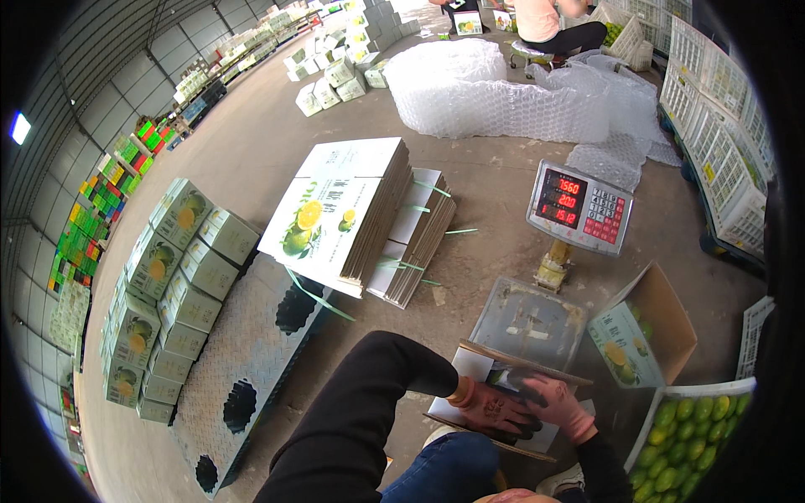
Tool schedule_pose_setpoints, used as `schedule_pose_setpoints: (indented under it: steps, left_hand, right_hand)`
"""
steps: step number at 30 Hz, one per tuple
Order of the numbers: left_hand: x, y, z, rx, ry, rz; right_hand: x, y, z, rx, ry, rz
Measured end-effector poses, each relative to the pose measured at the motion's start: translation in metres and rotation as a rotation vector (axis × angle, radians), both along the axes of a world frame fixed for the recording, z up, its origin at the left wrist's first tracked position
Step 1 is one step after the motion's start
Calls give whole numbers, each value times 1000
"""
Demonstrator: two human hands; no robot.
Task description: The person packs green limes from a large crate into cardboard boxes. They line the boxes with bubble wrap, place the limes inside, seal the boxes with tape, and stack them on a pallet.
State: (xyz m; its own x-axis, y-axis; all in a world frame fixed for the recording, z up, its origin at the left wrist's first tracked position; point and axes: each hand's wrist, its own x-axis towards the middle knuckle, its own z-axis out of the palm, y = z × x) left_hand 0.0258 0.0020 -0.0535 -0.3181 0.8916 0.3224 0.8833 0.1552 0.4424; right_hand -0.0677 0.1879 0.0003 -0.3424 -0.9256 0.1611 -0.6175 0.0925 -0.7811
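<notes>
Both my hands wear pink work gloves with dark fingers and are inside an open cardboard box (465,363) between my feet. My left hand (494,412) lies flat over the contents near the box's lower side. Close beside it, my right hand (552,402) has its fingers bent downward over the same contents, which the gloves mostly hide. The box partly overlaps the metal platform of a scale (534,320), whose display (578,207) shows lit red digits. To the right stand an open printed carton (629,352) with green fruit inside and a white crate (641,434) full of green citrus fruit.
Flattened printed cartons (333,207) lie stacked ahead, some tied with green straps. Closed cartons (157,270) stand on a metal plate platform (264,339) at left. Bubble wrap (490,94) lies beyond. White plastic crates (717,144) line the right. A person (541,25) sits on a wheeled stool.
</notes>
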Motion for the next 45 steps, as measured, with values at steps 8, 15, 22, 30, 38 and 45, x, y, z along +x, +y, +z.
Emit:
schedule_pose_setpoints:
  steps: [8, 15, 22, 30, 38, 45]
  left_hand:
    - [4, -2, 37, 101, -285, 128]
    - [65, -24, 125, 209, -501, 722]
    - [15, -2, 43, -357, -82, 1341]
    - [-7, -11, 23, -412, -120, 1288]
    - [-5, -4, 20, -384, -167, 1282]
    - [8, 33, 31, -309, -47, 1461]
  right_hand:
    - [-26, -50, 18, 377, 468, -141]
    - [37, -22, -35, 231, 559, -409]
    - [29, -4, -38, 140, 109, -485]
    - [22, 19, 116, -256, 559, -563]
    - [45, -9, -28, 325, 656, -584]
    - [44, 14, -51, -80, 299, -659]
